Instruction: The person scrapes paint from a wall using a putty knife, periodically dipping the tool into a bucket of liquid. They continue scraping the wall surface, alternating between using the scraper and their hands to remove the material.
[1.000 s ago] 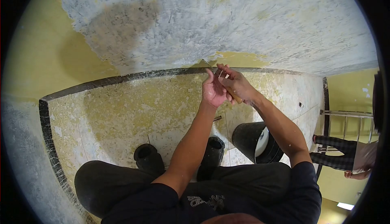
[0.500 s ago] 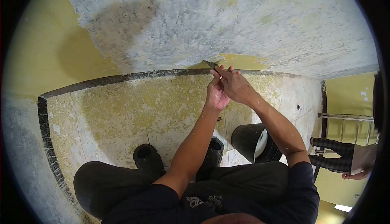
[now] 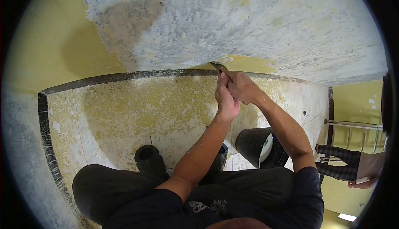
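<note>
A scraper (image 3: 215, 65) with a flat dark blade touches the bottom of the wall, at a patch of yellow paint just above the dark skirting. My right hand (image 3: 244, 88) is closed round its handle, most of which is hidden. Pressed against it from the left, my left hand (image 3: 226, 98) is closed too, its fingers at the handle. The wall (image 3: 187, 25) around the blade is scraped to a patchy grey-white, and yellow paint (image 3: 249, 63) remains low down to the right.
Paint flakes cover the tiled floor (image 3: 124, 108). A black bucket (image 3: 251, 144) with something whitish inside stands by my right knee. My dark shoes (image 3: 150, 158) are below me. At far right are a metal ladder (image 3: 353, 124) and another person in checked trousers (image 3: 343, 154).
My left hand has shifted slightly right and its fingers have closed in against the handle and my right hand. The scraper blade stays at nearly the same spot on the wall.
</note>
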Tool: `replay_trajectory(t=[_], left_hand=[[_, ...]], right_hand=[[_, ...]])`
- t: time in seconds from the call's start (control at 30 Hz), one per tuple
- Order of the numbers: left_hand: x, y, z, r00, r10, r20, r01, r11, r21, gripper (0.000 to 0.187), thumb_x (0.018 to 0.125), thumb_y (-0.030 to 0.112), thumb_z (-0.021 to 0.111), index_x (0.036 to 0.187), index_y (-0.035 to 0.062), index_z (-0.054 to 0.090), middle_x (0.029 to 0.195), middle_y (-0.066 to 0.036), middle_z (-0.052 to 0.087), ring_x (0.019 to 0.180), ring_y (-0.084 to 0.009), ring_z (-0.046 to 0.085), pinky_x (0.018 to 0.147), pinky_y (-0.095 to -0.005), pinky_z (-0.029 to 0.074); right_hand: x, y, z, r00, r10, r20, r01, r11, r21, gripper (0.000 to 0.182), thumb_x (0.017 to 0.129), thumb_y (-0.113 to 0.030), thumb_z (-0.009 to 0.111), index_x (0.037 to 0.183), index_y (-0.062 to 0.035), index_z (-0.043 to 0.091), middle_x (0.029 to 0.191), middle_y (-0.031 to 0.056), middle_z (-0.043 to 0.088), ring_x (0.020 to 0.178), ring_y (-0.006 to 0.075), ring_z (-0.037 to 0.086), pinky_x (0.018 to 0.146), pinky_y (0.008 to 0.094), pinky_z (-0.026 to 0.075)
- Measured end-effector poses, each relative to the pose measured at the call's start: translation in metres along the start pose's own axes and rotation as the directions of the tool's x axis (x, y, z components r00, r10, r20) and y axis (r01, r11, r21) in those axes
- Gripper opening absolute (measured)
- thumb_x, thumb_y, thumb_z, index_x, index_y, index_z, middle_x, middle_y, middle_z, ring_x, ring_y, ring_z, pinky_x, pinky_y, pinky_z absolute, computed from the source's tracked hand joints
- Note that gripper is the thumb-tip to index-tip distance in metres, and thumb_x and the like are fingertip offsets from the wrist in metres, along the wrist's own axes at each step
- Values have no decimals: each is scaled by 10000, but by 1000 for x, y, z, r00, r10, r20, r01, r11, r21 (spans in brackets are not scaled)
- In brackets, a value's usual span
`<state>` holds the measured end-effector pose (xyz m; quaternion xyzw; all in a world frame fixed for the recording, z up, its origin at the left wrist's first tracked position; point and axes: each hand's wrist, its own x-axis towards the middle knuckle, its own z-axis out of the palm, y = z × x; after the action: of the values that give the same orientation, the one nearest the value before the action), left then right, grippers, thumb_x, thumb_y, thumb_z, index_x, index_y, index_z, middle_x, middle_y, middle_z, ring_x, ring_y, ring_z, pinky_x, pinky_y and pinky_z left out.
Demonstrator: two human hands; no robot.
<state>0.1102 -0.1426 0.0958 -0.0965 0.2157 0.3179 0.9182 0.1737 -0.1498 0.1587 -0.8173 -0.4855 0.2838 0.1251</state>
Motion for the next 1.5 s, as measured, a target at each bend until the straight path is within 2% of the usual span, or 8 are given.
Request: replay_trajectory(t=[0.17, 0.77, 0.83, 0.87, 1.13, 1.2, 1.3, 1.5], left_hand=[[-1, 3, 4, 999, 32, 9, -32, 999, 14, 280, 945, 343, 441, 1106, 132, 533, 1019, 6, 587, 972, -127, 561, 839, -285, 452], [26, 6, -35, 987, -91, 134, 90, 996, 8, 330, 955, 402, 371, 985, 136, 563, 928, -17, 602, 909, -177, 579, 806, -344, 464], [22, 13, -24, 977, -97, 190, 98, 995, 4, 328, 955, 399, 369, 973, 136, 565, 923, -16, 603, 906, -178, 579, 802, -342, 464], [13, 11, -21, 986, -91, 143, 91, 996, 9, 314, 951, 408, 381, 952, 147, 555, 898, -3, 589, 879, -159, 572, 782, -330, 461], [37, 18, -23, 967, -121, 223, 136, 989, -52, 341, 950, 434, 372, 906, 150, 556, 870, 3, 588, 845, -153, 570, 759, -329, 459], [36, 15, -38, 962, -100, 255, 94, 995, 34, 356, 942, 434, 376, 901, 143, 577, 873, -18, 609, 862, -192, 579, 790, -360, 453], [21, 20, -19, 983, -154, 99, 159, 986, -41, 349, 937, 432, 387, 887, 144, 577, 869, -22, 607, 871, -198, 574, 796, -362, 448], [34, 17, -34, 968, -141, 208, 158, 985, -72, 345, 940, 424, 380, 873, 145, 570, 876, -14, 602, 881, -203, 566, 807, -361, 438]], right_hand=[[-2, -30, -17, 987, 130, 92, -128, 991, -25, 472, 847, -203, 423, 1284, -31, 465, 618, 187, 584, 476, 233, 571, 388, 346, 439], [3, -11, 12, 996, -88, 12, 89, 986, -138, 236, 853, -131, 386, 949, 41, 517, 630, 258, 585, 539, 376, 607, 442, 424, 468], [5, -23, 8, 999, 18, -27, -22, 987, -161, 247, 838, -169, 449, 854, 61, 537, 772, 301, 580, 791, 447, 575, 710, 472, 457], [6, -17, 13, 997, -43, -68, 31, 984, -176, 232, 828, -149, 427, 924, 44, 513, 672, 268, 582, 633, 418, 600, 557, 462, 483], [19, -13, 9, 944, -325, -55, 276, 871, -406, 249, 790, -129, 439, 965, 38, 501, 706, 280, 583, 686, 418, 591, 618, 458, 482], [19, -4, 20, 999, -36, 37, 46, 955, -292, 255, 797, -134, 448, 968, 47, 503, 719, 288, 581, 715, 428, 583, 657, 462, 473], [9, -17, 19, 992, -99, -83, 76, 965, -250, 262, 805, -139, 453, 971, 56, 510, 721, 301, 580, 735, 447, 581, 679, 467, 468], [25, 12, 32, 942, -330, -68, 293, 903, -315, 443, 914, -308, 422, 1059, 106, 483, 631, 190, 583, 573, 362, 579, 499, 417, 458]])
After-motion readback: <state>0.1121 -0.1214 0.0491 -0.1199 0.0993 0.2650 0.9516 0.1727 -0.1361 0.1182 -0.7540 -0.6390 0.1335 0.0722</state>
